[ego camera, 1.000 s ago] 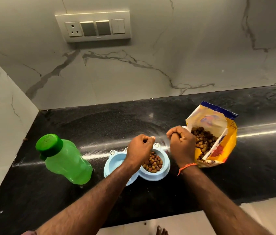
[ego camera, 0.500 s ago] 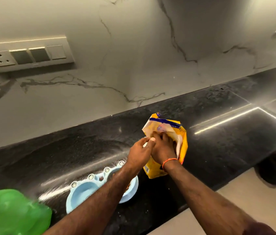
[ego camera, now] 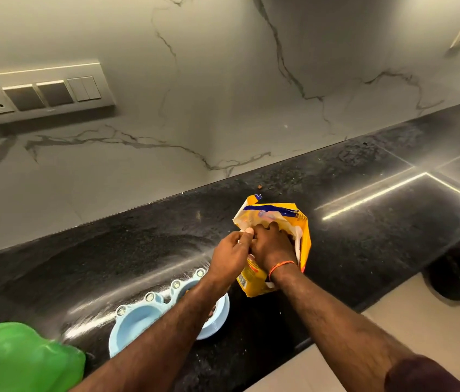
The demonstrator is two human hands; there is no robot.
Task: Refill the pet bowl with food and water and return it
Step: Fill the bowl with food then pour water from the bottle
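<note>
While the yellow pet food bag is sitting upright on the black granite counter, both hands are working at its open top. The right hand is curling over the mouth of the bag with its fingers pressing into the folded edge, and the left hand is pinching the bag's near rim between thumb and fingers, so both are gripping the bag. An orange thread band is sitting on the right wrist. Just to the left of the bag, the light blue double pet bowl is resting on the counter with the left forearm crossing over its right cup, so the kibble in there is mostly hiding. A green water bottle is poking in at the bottom left corner. A switch panel is sitting on the marble wall behind.
</note>
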